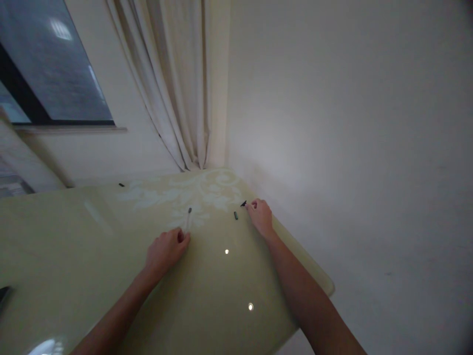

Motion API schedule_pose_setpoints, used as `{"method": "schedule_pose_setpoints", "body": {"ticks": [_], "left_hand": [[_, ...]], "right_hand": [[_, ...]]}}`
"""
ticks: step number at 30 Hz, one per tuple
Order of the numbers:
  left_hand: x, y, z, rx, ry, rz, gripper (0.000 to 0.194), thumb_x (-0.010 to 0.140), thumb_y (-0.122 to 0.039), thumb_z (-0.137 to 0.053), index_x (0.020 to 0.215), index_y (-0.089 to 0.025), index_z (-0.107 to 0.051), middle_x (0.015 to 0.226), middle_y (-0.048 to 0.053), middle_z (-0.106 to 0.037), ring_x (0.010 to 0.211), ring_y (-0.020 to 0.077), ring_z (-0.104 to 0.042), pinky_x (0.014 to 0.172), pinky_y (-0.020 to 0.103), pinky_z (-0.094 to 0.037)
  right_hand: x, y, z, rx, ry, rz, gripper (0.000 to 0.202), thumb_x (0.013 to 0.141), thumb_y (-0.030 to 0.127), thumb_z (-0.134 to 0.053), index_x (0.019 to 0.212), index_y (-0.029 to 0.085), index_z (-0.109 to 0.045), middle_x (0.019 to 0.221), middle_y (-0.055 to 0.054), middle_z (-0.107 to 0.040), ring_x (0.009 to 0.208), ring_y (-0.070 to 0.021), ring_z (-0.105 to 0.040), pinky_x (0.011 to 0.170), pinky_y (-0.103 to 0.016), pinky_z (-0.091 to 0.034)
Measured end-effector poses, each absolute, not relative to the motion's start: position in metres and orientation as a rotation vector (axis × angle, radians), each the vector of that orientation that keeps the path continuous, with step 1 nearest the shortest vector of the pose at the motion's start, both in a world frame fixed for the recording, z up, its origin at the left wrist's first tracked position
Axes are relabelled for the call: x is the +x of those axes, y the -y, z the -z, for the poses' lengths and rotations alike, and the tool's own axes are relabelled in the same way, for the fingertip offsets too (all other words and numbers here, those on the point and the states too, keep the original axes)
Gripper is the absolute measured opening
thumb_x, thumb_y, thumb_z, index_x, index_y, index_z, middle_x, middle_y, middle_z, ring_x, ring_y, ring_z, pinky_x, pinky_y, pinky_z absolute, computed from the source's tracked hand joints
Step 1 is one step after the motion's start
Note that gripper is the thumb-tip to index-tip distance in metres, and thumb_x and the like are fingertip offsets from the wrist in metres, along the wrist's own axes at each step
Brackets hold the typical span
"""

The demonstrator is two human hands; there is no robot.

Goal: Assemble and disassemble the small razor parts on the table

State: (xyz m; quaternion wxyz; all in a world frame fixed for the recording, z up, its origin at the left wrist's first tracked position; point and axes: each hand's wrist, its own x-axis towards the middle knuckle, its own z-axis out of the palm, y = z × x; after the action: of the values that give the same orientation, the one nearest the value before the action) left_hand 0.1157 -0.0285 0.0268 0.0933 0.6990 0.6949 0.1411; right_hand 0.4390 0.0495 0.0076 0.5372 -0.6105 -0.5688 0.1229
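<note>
My right hand point(260, 217) is above the right part of the glossy table, its fingers pinched on a small black piece point(243, 203). Just left of and below that piece lies a short dark piece point(236, 215) on the tabletop. My left hand point(168, 250) is nearer the middle, thumb and fingers closed together around something I cannot make out. Beyond its fingertips a small dark-tipped object point(189, 210) shows, with a faint pale strip running from it toward the fingers.
The pale green table point(92, 256) has a white floral pattern at its far corner. Another small dark piece point(121, 185) lies near the back edge. A dark object point(4, 293) shows at the left. Curtain point(185, 88), window and walls border the table.
</note>
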Motion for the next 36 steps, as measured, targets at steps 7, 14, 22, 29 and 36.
{"method": "schedule_pose_setpoints", "body": {"ticks": [7,14,22,29,36], "left_hand": [[0.198,0.030,-0.048,2.162,-1.607,-0.927,0.040,0.097,-0.051,-0.046,0.073,-0.021,-0.057,0.063,0.001,-0.062,0.057,0.0155,-0.053,0.059,0.028,-0.030],[0.229,-0.026,-0.032,2.127,-1.403,-0.647,0.040,0.094,-0.049,-0.052,0.090,-0.016,-0.076,0.080,0.006,-0.072,0.073,0.0198,-0.065,0.069,0.029,-0.046],[0.255,-0.050,-0.010,2.155,-1.627,-0.663,0.044,0.077,-0.047,-0.079,0.116,-0.026,-0.077,0.130,0.014,-0.065,0.121,0.0383,-0.057,0.097,0.049,-0.044],[0.203,-0.019,-0.012,2.252,-1.449,-0.991,0.037,0.086,-0.047,-0.073,0.111,-0.020,-0.073,0.108,0.009,-0.069,0.086,0.0212,-0.062,0.083,0.035,-0.052],[0.154,0.034,-0.032,2.282,-1.395,-1.316,0.041,0.085,-0.054,-0.075,0.112,-0.023,-0.070,0.106,0.007,-0.067,0.080,0.0196,-0.059,0.076,0.033,-0.052]], "right_hand": [[0.372,-0.023,-0.023,-1.050,1.639,-0.947,0.050,0.095,0.062,-0.055,0.071,0.018,-0.062,0.068,0.000,-0.057,0.064,-0.0143,-0.052,0.062,-0.026,-0.038],[0.385,-0.038,-0.015,-1.107,1.124,-0.993,0.050,0.091,0.067,-0.054,0.076,0.019,-0.056,0.062,0.001,-0.056,0.052,-0.0115,-0.049,0.051,-0.024,-0.039],[0.402,-0.047,-0.014,-1.128,0.958,-0.976,0.050,0.085,0.068,-0.056,0.079,0.018,-0.060,0.053,0.008,-0.043,0.042,-0.0072,-0.030,0.041,-0.022,-0.021],[0.385,-0.030,-0.021,-1.190,1.149,-1.359,0.037,0.086,0.051,-0.069,0.079,0.015,-0.067,0.063,0.004,-0.055,0.040,-0.0038,-0.030,0.039,-0.022,-0.016],[0.345,0.008,-0.030,-1.024,1.345,-1.609,0.036,0.078,0.051,-0.079,0.081,0.017,-0.067,0.049,0.010,-0.039,0.043,-0.0063,-0.029,0.042,-0.022,-0.016]]}}
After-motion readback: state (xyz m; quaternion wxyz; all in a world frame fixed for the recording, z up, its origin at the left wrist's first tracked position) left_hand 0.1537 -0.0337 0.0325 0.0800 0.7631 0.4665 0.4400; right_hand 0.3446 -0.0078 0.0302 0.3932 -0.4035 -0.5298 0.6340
